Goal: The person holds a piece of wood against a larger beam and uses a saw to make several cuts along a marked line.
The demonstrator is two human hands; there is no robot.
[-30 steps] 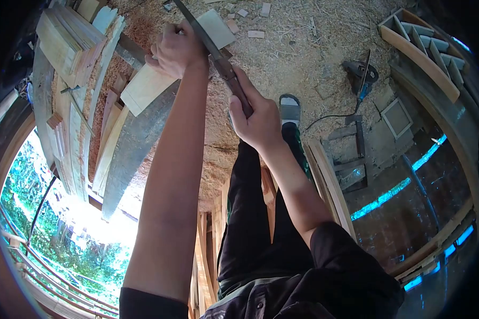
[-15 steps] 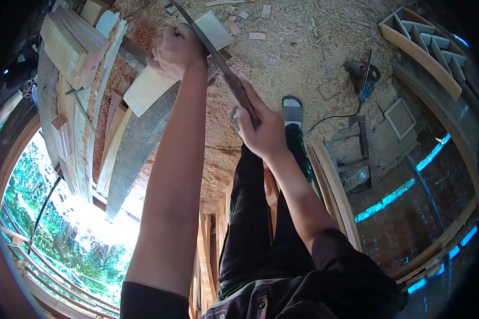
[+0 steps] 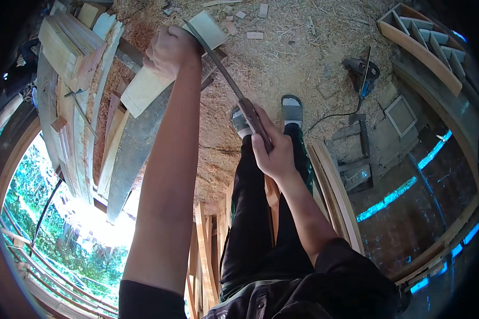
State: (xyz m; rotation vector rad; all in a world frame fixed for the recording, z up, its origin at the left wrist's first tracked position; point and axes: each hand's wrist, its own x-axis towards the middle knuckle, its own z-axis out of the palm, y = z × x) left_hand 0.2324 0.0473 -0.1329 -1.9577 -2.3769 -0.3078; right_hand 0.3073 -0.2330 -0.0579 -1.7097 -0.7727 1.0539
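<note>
My right hand (image 3: 275, 151) is wrapped round the brown wooden handle of a handsaw (image 3: 219, 66). The blade is seen nearly edge-on and runs up and left across a pale wooden board (image 3: 146, 93). My left hand (image 3: 171, 51) is closed on the board, just left of the blade, and its fingertips are partly hidden. Beyond the blade, the board's far end (image 3: 208, 29) sticks out to the right. A dark support (image 3: 214, 65) shows under the board near the cut.
Stacked planks (image 3: 72, 50) and a hammer (image 3: 80, 106) lie on the left. A corded power tool (image 3: 362, 74) rests on the sawdust-covered floor at right, near a compartmented wooden frame (image 3: 418, 45). Long timber pieces (image 3: 335, 191) lie beside my right leg.
My right hand has drawn the saw back toward my body and slightly right, so less blade reaches past the board. The left hand stays on the board.
</note>
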